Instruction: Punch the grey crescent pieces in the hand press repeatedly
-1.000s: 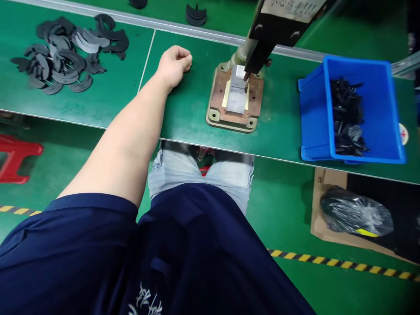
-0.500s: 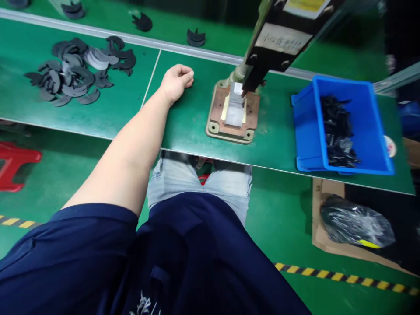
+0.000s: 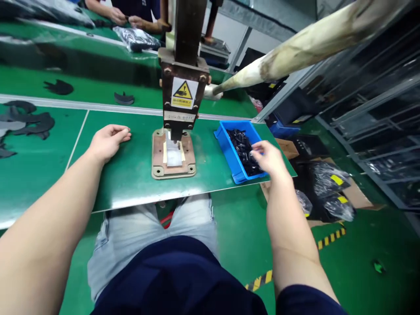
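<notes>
My left hand point(image 3: 108, 141) rests on the green bench, left of the press. Its fingers are curled with the thumb pressed to them; whatever they may hold is hidden. Over the right side of a blue bin point(image 3: 231, 164), my right hand point(image 3: 268, 158) reaches in with bent, parted fingers, and no part shows between them. Small black parts point(image 3: 241, 146) lie heaped in the bin just below. Between my hands stands the press point(image 3: 177, 133), its head low over a base plate point(image 3: 158, 157) with a pale metal block point(image 3: 173, 157) on it.
Dark curved pads point(image 3: 31, 122) lie at the left of the bench, and a few more point(image 3: 124, 99) on the strip behind. A pale pole point(image 3: 295, 48) slants overhead at right. Across the line, a co-worker's hands point(image 3: 126, 18) work near a plastic bag point(image 3: 137, 39).
The view has swung up and to the right. My right hand, out of sight before, is now at the blue bin. My left hand keeps its curled pose on the bench.
</notes>
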Available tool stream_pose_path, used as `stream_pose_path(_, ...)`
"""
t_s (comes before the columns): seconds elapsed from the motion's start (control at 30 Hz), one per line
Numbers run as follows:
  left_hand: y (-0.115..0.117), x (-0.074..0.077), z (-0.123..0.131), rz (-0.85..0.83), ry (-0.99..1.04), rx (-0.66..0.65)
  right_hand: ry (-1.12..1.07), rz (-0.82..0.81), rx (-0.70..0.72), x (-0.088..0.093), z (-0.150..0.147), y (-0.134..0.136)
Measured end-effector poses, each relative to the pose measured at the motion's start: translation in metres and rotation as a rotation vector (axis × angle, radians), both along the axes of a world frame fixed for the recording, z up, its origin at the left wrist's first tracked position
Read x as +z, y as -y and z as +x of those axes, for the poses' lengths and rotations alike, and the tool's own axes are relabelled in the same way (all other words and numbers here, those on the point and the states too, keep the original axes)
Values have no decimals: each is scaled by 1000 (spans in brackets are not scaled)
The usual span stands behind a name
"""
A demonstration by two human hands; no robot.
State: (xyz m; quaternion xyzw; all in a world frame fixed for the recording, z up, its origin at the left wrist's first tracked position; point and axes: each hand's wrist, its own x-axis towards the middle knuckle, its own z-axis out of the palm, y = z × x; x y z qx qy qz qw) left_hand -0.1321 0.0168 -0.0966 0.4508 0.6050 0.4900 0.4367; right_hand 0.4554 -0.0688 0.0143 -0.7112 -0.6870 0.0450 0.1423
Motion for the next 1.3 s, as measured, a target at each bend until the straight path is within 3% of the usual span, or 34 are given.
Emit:
stream_pose_path(0.13,2,0,0,-3,-32,-1,102,-198,-27,-19,-2,-20)
stream_pose_path(0.27,5,2,5,-4,-65,26,116,-209,-75,-21,-3,-28)
stream_pose_path(0.47,30,13,22,46,-42,113,-102,66,-112,3,-10,-4)
stream_pose_path(0.6,89,28,56,336,-179,179,-322,262,80,-1,-76,39)
stream_pose_path(0.67,127,41,81,474,-246,47,-425,284,244,-11,-127,63)
stream_pose_path(0.73,160,54,104,585,-273,-185,-527,269,418,-24,-175,84)
stream_pose_path(0.8,182,63,120,654,-312,-328,-622,257,551,-36,-213,98)
stream_pose_path(0.87,194,66,125,687,-337,-382,-704,268,611,-46,-237,105)
stream_pose_path(1.0,204,62,115,701,-320,-386,-793,294,637,-57,-252,105)
stream_pose_path(1.3,215,57,113,656,-286,-392,-771,283,688,-60,-250,108)
